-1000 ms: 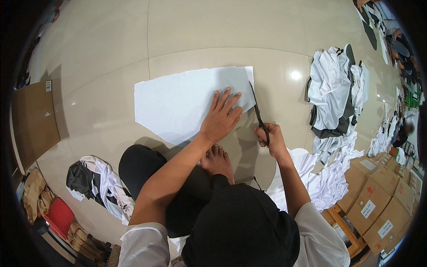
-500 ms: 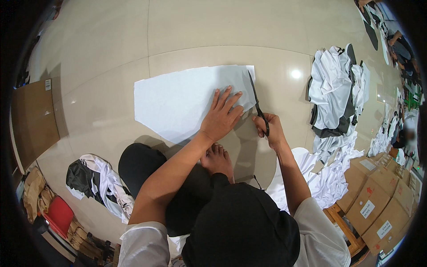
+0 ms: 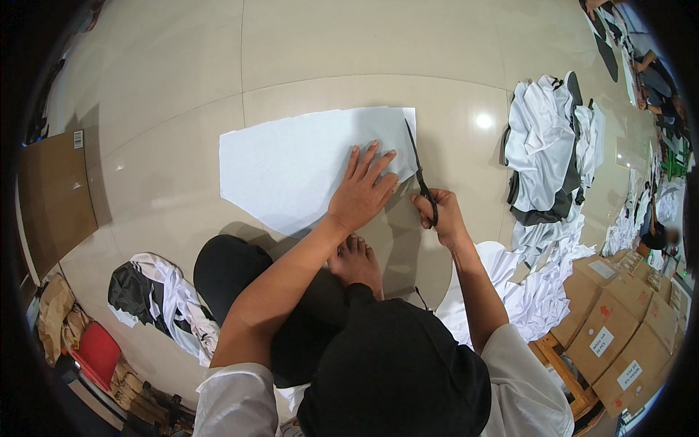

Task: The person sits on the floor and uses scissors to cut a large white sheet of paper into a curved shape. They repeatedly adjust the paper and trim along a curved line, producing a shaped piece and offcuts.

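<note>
Down at the far left of the frame a flat brown cardboard sheet (image 3: 54, 197) lies on the shiny tile floor (image 3: 328, 51). Below it, in the lower left corner, sit a red thing (image 3: 96, 353) and some brown bundles, too small to tell what they are. Just right of those, a black and white bundle of clothes (image 3: 164, 302) lies in a heap on the floor. In the middle of the frame is a big sheet of white fabric (image 3: 291, 164), spread flat on the tiles. The left hand (image 3: 362, 193) lies on the lower right part of that sheet, palm down, with its 5 fingers spread apart and pressed flat on the cloth. Under that arm a bare foot (image 3: 357, 262) pokes out from black trousers. Just to the right, the right hand (image 3: 440, 215) has its fingers curled tight through the handles of black scissors (image 3: 420, 175). The long blades point up toward the top of the frame and run along the right edge of the white sheet, touching it. Further right, in the upper right, is a pile of white and black clothes (image 3: 546, 146). Below that lies more loose white cloth (image 3: 539, 291). In the lower right corner are 3 or more brown cardboard boxes (image 3: 619, 335) with white labels, side by side.
</note>
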Motion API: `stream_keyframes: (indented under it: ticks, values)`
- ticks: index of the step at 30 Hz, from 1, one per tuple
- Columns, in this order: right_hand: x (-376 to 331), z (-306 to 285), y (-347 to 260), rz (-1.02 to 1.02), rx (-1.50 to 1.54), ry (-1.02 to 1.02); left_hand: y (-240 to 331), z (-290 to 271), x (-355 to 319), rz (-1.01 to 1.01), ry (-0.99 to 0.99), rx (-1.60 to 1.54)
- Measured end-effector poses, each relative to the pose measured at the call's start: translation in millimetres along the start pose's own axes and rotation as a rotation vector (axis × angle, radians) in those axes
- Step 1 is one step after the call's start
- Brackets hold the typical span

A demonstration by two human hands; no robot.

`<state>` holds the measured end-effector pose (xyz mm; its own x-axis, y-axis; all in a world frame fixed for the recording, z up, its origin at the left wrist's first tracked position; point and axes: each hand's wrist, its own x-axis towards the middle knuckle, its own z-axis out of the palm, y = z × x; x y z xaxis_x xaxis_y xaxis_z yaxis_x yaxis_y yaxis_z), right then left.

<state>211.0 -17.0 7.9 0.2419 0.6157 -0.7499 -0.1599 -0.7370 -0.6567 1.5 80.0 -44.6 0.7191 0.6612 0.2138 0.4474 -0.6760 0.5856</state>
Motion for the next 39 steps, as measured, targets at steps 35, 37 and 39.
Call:
stream_keyframes:
  ticks: [35, 37, 39]
  values:
    - [22, 4, -27, -0.077, -0.011, -0.027, -2, 1, -2, 0.007, 0.006, -0.007]
    - [25, 3, -26, -0.08, -0.011, -0.034, -1, 0, -2, 0.003, 0.005, -0.015]
    - [26, 2, -26, -0.073, 0.002, -0.033, -1, 0, -2, 0.002, 0.007, -0.018]
